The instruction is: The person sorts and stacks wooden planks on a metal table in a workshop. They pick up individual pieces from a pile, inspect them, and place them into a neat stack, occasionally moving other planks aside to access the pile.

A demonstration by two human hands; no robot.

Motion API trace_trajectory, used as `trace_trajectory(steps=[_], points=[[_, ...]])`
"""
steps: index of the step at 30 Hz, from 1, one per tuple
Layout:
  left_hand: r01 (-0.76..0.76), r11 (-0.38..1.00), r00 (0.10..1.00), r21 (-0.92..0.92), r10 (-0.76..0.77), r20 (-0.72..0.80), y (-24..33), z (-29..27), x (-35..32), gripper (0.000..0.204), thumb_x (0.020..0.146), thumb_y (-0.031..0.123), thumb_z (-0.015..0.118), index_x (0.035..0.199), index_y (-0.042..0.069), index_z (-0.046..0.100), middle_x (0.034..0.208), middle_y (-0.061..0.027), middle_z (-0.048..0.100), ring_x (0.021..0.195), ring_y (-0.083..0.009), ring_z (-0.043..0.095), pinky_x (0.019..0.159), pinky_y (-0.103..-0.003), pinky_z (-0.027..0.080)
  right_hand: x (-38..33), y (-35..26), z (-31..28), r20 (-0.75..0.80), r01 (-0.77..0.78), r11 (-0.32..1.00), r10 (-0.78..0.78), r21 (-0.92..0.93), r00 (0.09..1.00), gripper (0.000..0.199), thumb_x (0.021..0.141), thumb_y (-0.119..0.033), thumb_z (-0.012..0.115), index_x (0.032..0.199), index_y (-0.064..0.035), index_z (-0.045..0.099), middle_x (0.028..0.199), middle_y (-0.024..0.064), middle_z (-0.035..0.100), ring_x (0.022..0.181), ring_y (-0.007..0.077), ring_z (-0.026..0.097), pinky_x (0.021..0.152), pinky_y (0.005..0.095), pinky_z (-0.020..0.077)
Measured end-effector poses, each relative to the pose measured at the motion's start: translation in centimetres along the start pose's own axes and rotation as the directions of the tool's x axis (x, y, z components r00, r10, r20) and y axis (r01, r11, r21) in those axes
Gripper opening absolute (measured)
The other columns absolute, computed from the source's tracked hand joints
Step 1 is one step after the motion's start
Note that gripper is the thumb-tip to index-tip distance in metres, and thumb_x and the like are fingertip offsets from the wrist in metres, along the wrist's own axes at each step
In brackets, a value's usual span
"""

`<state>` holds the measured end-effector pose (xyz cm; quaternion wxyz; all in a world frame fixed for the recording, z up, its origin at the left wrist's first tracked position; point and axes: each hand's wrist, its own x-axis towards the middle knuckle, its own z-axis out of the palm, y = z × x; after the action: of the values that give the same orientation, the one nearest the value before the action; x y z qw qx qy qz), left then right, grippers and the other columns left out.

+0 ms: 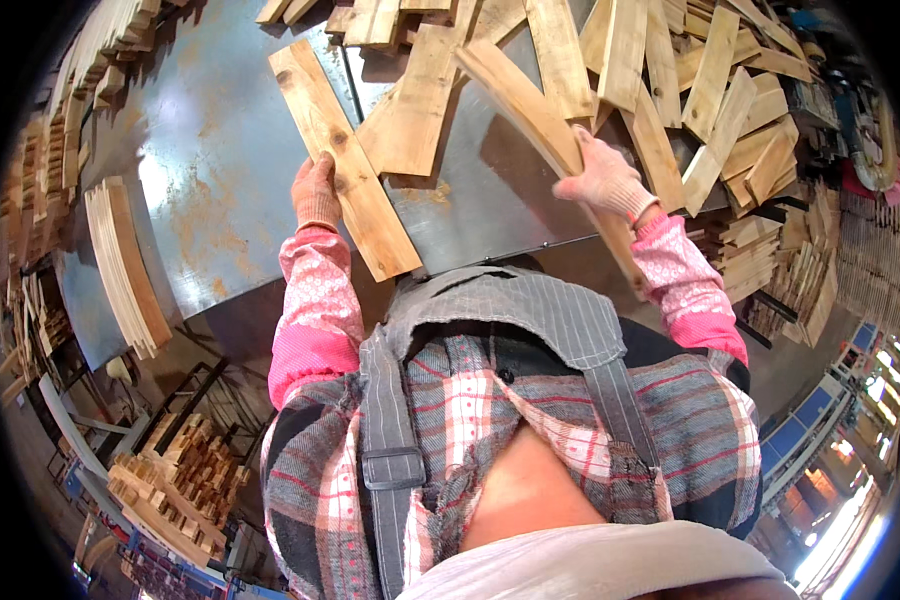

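My left hand (316, 190), in a light work glove, grips the left edge of a knotty wooden board (342, 150). That board slants across the metal table, its near end close to the table's front edge. A second wooden board (530, 100) is tilted and slightly blurred in my right hand (604, 175), also gloved, with the thumb on one side and the fingers mostly hidden behind. Between the two held boards, other loose boards (422, 105) lie on the metal, partly stacked.
The metal table (210, 190) has sawdust patches and a seam. A jumbled pile of boards (715, 85) covers its far right. A neat row of boards (125, 265) stands at the left edge. Stacked wood (185, 480) sits lower left; more stacks (745, 250) stand at the right.
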<state>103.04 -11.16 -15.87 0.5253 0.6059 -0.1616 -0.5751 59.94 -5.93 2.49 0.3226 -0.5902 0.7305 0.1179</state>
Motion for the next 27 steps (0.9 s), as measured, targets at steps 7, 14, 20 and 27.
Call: trace_trajectory(steps=[7,14,20,27], points=[[-0.055,0.987,0.998,0.151,0.059,-0.026,3.3,-0.7,-1.2,0.027,0.095,0.013,0.067,0.118,0.000,0.071,0.077,0.0031,0.063,0.059,-0.0093,0.051,0.053,-0.027,0.041,10.6,-8.0,2.2,-0.093,0.316,0.665,-0.349,0.676,0.932,0.068,0.085,-0.033,0.076,0.139,0.0043,0.055,0.121,0.0230,0.068,0.116,0.0279,0.062,0.101,0.0371,0.0480],[-0.061,0.976,0.997,0.208,0.070,-0.037,6.3,-4.9,-1.9,0.022,0.093,0.012,0.066,0.111,0.000,0.073,0.074,0.0050,0.060,0.058,-0.0079,0.051,0.051,-0.027,0.039,9.8,-8.1,7.5,-0.371,0.244,0.867,-0.075,0.435,0.926,0.086,0.085,-0.048,0.076,0.144,0.0074,0.049,0.137,0.0289,0.060,0.130,0.0369,0.057,0.110,0.0411,0.0456],[-0.186,0.725,0.982,0.663,0.147,0.115,6.1,-11.6,1.3,0.029,0.092,0.030,0.061,0.078,0.005,0.058,0.064,-0.0045,0.054,0.054,-0.0163,0.049,0.050,-0.036,0.038,1.6,-12.5,16.1,-0.251,0.009,0.939,0.083,0.343,0.964,0.110,0.069,-0.043,0.085,0.153,0.0064,0.034,0.138,0.0319,0.057,0.126,0.0432,0.059,0.107,0.0461,0.0488],[-0.025,0.905,0.998,0.425,0.001,0.056,3.7,-10.4,2.8,0.022,0.097,0.018,0.061,0.108,0.000,0.071,0.075,-0.0010,0.063,0.060,-0.0125,0.057,0.052,-0.029,0.045,0.4,-12.8,17.1,-0.072,-0.017,0.465,0.175,0.885,0.982,0.050,0.076,-0.023,0.082,0.118,0.0012,0.068,0.107,0.0126,0.075,0.096,0.0232,0.072,0.085,0.0347,0.0562]])
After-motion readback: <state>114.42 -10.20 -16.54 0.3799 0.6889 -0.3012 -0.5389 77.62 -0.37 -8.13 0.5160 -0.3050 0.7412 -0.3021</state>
